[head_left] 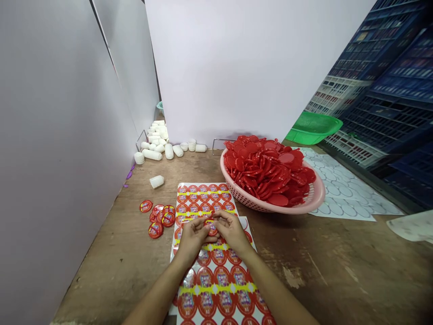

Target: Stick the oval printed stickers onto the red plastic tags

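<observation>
My left hand (192, 237) and my right hand (232, 229) meet over the sticker sheets, both closed on one round red disc (211, 227) with a printed sticker on its face. The fingertips pinch its left and right edges. Beneath them lie overlapping sheets of round red stickers (221, 276) with yellow bands. Left of the sheets, several stickered red discs (155, 229) are loosely grouped on the wooden table. To the right, a pink basket (318, 195) is heaped with plain red plastic pieces (267, 167).
White cup-shaped pieces (169, 151) are scattered at the back left, one (156, 181) nearer. A green basin (313, 128), white sheets with oval outlines (341, 189) and stacked crates (389, 90) are on the right. White panels (237, 67) stand behind and left.
</observation>
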A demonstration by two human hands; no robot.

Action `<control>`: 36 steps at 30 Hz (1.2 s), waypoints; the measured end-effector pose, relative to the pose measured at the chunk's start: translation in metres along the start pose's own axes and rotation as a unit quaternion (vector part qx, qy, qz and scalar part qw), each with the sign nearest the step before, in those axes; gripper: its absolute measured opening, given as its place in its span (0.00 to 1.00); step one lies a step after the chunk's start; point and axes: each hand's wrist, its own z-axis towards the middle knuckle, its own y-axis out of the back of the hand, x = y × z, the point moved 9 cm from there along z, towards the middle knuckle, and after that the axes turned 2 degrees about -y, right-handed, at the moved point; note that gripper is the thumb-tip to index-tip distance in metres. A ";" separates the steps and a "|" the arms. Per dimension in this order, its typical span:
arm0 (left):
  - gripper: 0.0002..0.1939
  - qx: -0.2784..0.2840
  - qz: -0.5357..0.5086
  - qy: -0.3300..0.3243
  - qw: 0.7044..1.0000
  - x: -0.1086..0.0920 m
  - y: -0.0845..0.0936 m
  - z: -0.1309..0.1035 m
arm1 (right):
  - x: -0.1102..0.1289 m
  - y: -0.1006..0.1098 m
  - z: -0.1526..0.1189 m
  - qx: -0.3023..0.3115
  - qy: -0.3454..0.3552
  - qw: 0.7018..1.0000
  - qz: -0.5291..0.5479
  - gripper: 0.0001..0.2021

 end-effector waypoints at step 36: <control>0.18 -0.296 0.610 -0.273 0.683 -0.115 0.067 -0.023 | 0.026 0.000 -0.015 -0.050 0.156 0.927 -0.338 0.09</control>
